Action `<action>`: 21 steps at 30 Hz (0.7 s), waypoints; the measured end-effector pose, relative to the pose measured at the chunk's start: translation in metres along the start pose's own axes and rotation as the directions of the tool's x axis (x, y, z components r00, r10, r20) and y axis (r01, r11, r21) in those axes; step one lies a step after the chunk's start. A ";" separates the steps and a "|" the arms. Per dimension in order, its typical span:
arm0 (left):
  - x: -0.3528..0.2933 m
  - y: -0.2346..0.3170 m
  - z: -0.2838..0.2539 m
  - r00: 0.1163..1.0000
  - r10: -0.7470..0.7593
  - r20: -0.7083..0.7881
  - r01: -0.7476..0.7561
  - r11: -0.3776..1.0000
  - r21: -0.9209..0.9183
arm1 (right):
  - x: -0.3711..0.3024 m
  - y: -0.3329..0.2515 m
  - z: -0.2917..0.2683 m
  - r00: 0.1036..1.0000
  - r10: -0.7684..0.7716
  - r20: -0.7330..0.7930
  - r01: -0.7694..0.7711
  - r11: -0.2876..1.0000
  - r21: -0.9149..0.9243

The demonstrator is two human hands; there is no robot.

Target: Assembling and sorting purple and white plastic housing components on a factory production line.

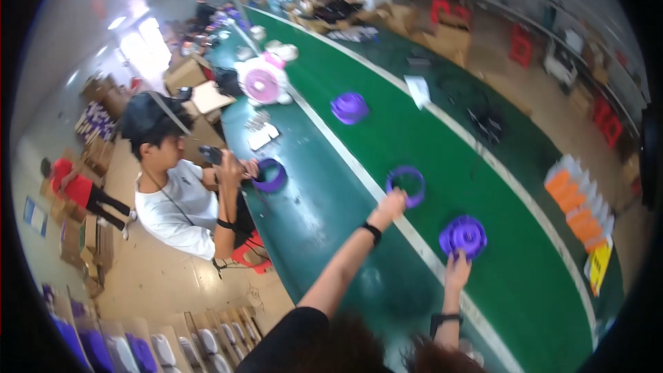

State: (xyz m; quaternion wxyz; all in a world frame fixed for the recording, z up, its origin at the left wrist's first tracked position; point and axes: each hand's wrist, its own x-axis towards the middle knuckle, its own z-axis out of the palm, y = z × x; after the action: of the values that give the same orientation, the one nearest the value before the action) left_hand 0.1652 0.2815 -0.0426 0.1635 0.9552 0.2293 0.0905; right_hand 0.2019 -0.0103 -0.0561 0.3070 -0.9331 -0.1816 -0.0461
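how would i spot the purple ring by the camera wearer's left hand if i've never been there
Find the long bright green belt. Near its left edge, at the wearer's left hand, is the purple ring. Unlike the filled-in purple part at the right hand, its middle is open, showing green.

Upper-left glare, fisheye-bent edges

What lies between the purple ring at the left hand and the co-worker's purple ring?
In the head view, a white strip and a bare stretch of green tabletop lie between the purple ring at the left hand and the co-worker's ring.
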 end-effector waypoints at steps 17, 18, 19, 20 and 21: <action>-0.226 0.120 -0.069 0.978 0.039 -0.204 -0.159 0.770 -0.618 | -0.154 -0.038 -0.101 0.991 -0.123 -0.048 0.132 0.925 0.356; -0.248 0.123 -0.069 0.986 0.072 -0.153 -0.150 0.788 -0.597 | -0.180 -0.039 -0.110 0.994 -0.104 -0.036 0.110 0.932 0.346; -0.267 0.123 -0.066 0.989 0.103 -0.107 -0.146 0.800 -0.582 | -0.204 -0.035 -0.113 0.995 -0.102 -0.018 0.101 0.925 0.365; -0.283 0.124 -0.062 0.986 0.134 -0.101 -0.168 0.809 -0.564 | -0.227 -0.031 -0.118 0.998 -0.055 0.011 0.047 0.927 0.372; -0.297 0.131 -0.064 0.981 0.176 -0.078 -0.188 0.800 -0.570 | -0.246 -0.028 -0.129 0.997 -0.075 0.019 0.063 0.929 0.364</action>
State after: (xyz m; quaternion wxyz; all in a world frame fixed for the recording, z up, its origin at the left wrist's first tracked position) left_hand -0.0584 0.0493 0.0343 0.4321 0.8778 0.1003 0.1808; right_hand -0.0339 -0.1418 0.0154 0.4692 -0.8540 -0.2246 -0.0075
